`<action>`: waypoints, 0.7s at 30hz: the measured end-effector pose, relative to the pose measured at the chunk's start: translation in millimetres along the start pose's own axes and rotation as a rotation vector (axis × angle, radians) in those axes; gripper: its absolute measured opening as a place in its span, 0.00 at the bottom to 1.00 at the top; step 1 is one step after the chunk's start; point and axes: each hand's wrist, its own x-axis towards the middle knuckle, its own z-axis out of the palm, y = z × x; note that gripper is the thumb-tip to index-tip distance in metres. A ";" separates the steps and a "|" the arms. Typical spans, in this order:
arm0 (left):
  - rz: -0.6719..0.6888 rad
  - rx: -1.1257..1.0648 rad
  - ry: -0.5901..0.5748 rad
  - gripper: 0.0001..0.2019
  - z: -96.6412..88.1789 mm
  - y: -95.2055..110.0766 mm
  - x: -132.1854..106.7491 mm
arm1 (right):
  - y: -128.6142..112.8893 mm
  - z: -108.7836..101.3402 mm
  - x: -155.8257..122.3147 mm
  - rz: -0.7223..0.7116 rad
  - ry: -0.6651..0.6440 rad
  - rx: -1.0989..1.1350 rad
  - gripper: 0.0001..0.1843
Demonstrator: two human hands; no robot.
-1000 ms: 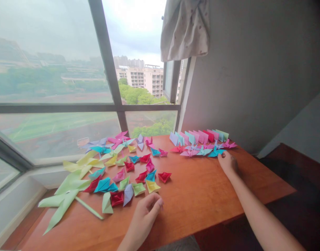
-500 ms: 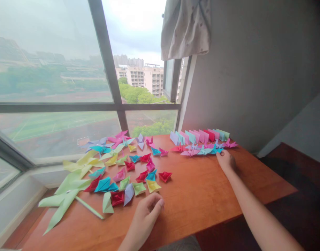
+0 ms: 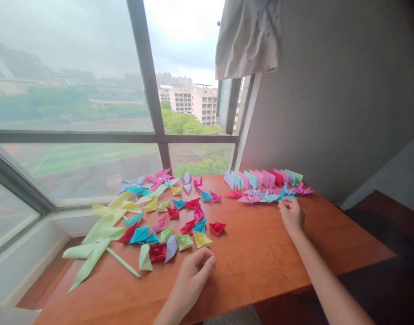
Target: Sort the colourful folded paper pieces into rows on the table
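Note:
My left hand rests near the table's front edge, its fingers loosely curled toward the thumb with nothing seen in them. It lies just in front of a yellow paper boat and a light green paper boat. My right hand is over the table at the right, empty, with thumb and fingers bent and slightly apart. Right beyond its fingertips stands a blue paper crane, at the end of a row with a light teal crane and a pink crane.
Behind the cranes stands a row of folded paper cards. Several paper boats cover the table's left half, beside a green pinwheel and a yellow pinwheel. A window borders the far side; a curtain hangs above.
My right hand has drawn back a little from the blue crane. My left hand has stayed by the boats. The view has shifted slightly, so everything appears further right.

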 end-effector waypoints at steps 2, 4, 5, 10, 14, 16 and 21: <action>0.006 -0.017 0.002 0.17 -0.2 -0.8 1.7 | -19.7 6.9 -15.3 -0.002 -0.100 0.103 0.20; 0.002 -0.042 0.000 0.17 -0.2 -1.8 3.6 | -42.1 14.6 -30.9 -0.005 -0.200 0.193 0.19; -0.006 -0.056 -0.003 0.16 -0.3 -1.9 4.4 | -53.1 18.9 -38.4 -0.016 -0.241 0.223 0.18; 0.012 -0.070 -0.018 0.14 -6.3 8.8 9.0 | -90.0 41.2 -70.3 -0.099 -0.365 0.279 0.17; 0.090 0.036 -0.002 0.13 -27.4 30.9 27.9 | -95.0 51.6 -85.5 -0.141 -0.380 0.262 0.14; 0.149 0.184 0.063 0.13 -43.4 41.8 48.4 | -94.0 52.5 -89.1 -0.183 -0.380 0.242 0.14; 0.165 0.573 0.237 0.11 -80.3 54.4 125.6 | -93.0 50.6 -91.0 -0.245 -0.357 0.210 0.15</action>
